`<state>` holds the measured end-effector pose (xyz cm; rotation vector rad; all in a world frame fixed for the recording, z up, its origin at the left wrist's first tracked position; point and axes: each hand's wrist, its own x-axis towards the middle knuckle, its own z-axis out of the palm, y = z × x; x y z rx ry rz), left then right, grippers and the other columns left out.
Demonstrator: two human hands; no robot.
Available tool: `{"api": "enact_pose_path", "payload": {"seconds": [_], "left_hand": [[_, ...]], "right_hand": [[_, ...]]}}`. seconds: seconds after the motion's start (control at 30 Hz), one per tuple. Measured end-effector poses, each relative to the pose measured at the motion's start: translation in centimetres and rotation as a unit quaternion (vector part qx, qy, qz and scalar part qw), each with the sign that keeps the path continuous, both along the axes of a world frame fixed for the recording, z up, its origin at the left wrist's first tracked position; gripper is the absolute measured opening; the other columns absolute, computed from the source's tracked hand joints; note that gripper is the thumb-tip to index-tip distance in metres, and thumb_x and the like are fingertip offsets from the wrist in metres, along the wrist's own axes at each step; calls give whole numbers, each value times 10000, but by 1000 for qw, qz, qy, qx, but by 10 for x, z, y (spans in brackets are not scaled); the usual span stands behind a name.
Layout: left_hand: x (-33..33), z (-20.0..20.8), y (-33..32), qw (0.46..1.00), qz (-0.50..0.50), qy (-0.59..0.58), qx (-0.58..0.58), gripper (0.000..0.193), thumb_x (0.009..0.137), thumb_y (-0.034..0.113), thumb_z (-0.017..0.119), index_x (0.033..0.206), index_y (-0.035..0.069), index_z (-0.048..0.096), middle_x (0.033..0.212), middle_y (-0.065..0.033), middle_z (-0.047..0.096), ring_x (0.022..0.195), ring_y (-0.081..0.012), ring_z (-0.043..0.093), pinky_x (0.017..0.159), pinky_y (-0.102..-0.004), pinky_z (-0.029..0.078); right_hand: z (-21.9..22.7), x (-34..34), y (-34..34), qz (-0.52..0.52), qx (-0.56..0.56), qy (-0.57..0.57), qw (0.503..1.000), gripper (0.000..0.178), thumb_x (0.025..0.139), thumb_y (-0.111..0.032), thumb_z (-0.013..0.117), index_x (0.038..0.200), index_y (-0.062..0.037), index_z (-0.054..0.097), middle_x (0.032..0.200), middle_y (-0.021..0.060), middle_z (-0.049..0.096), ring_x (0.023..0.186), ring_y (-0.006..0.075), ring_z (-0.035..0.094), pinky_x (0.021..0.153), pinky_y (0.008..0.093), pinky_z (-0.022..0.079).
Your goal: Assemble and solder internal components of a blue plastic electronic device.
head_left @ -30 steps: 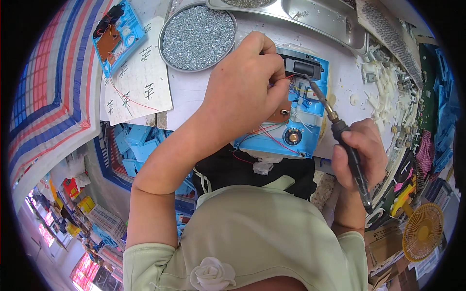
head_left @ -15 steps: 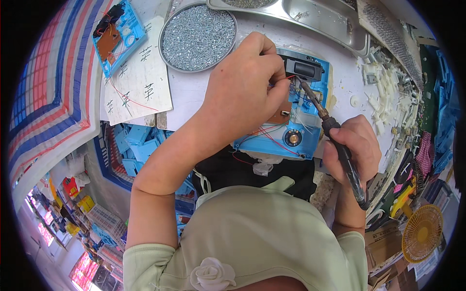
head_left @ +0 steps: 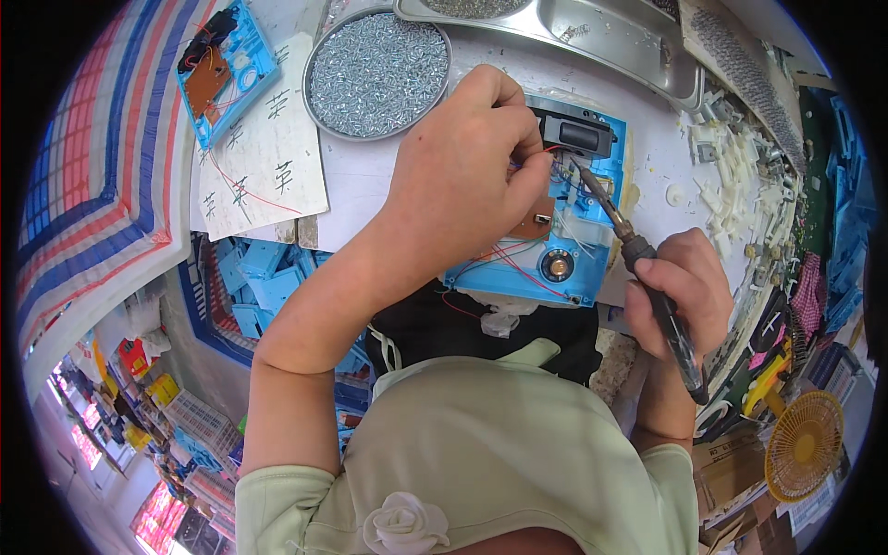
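A blue plastic housing (head_left: 601, 236) lies on the work surface in front of me, with a black module (head_left: 578, 135), a brown circuit board (head_left: 533, 225) and a round metal-centred part (head_left: 558, 266) in it. My left hand (head_left: 472, 157) is over its left side, thumb and forefinger pinched on a thin red wire (head_left: 552, 147) beside the black module. In my right hand (head_left: 692, 287) is a soldering iron (head_left: 638, 252), gripped by its dark handle. Its tip points up and left, close below the module; whether it touches anything I cannot tell.
A round metal dish (head_left: 377, 74) of small screws stands beyond my left hand. Behind the housing is a steel tray (head_left: 610, 37). White plastic pieces (head_left: 731, 185) are heaped at the right. Another wired blue housing (head_left: 264, 65) rests on a handwritten sheet (head_left: 301, 176).
My right hand and the soldering iron have shifted slightly right and down, drawing the tip a little away from the black module. My left hand stays nearly in place, still pinching the wire.
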<state>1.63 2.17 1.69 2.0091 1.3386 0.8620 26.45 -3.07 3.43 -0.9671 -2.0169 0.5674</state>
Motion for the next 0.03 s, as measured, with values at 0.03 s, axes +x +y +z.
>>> {"api": "enact_pose_path", "payload": {"seconds": [0.03], "left_hand": [[0, 0, 0, 1000, 0, 1, 1, 120, 816, 52, 754, 804, -15, 655, 949, -97, 562, 777, -212, 628, 679, -314, 527]], "right_hand": [[-1, 2, -1, -5, -9, 11, 1000, 308, 752, -68, 824, 1042, -106, 727, 763, 67, 645, 631, 254, 567, 557, 346, 438]]}}
